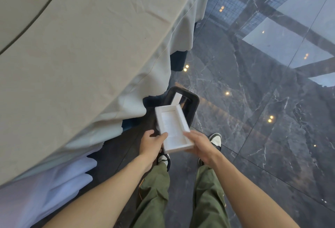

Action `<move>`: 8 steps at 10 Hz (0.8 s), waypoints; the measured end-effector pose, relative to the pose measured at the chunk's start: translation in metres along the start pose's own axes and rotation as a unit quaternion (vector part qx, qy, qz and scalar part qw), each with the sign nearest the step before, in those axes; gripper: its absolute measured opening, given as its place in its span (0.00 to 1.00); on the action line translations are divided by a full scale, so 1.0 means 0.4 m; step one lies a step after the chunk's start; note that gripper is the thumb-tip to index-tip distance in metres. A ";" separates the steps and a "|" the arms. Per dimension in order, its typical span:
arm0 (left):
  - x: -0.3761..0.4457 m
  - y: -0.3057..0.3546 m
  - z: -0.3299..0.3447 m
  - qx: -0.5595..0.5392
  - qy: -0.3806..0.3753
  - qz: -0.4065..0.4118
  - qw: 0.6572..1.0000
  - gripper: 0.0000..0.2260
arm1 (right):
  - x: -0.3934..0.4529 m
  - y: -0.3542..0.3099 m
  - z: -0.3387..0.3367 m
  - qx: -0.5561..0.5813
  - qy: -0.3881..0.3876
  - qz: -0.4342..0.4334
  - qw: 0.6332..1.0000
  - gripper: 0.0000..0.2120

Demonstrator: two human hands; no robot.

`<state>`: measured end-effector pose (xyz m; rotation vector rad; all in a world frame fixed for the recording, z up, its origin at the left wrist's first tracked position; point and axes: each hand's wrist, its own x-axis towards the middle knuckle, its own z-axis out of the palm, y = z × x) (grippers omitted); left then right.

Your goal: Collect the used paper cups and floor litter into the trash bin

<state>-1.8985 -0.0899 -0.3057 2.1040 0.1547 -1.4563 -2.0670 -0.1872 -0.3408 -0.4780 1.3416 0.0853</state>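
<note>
1. We hold a white foam tray (173,128), a shallow rectangular piece of packaging with a raised rim, out in front of us between both hands.
2. Our left hand (152,143) grips the tray's near left edge, thumb laid on top of the rim and fingers curled underneath.
3. Our right hand (200,145) is against the tray's near right corner; it is motion-blurred, so we cannot tell whether the fingers are closed on it or only touching.
4. The tray's far end overlaps the black trash bin (194,104) in view, and it is still in our hands.
5. The trash bin stands on the dark marble floor (253,118), just beside the hanging edge of the pale tablecloth (81,55).
6. Inside the bin we see another white flat piece (176,98) leaning against the wall.
7. The worktop under the cloth fills the upper left.
8. Below the hands are our green trousers (155,191) and dark-and-white shoes (215,138).
</note>
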 end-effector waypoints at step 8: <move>-0.025 -0.059 -0.052 0.046 -0.022 -0.037 0.998 0.14 | 0.054 0.017 0.117 -0.403 0.070 -0.040 0.912 0.14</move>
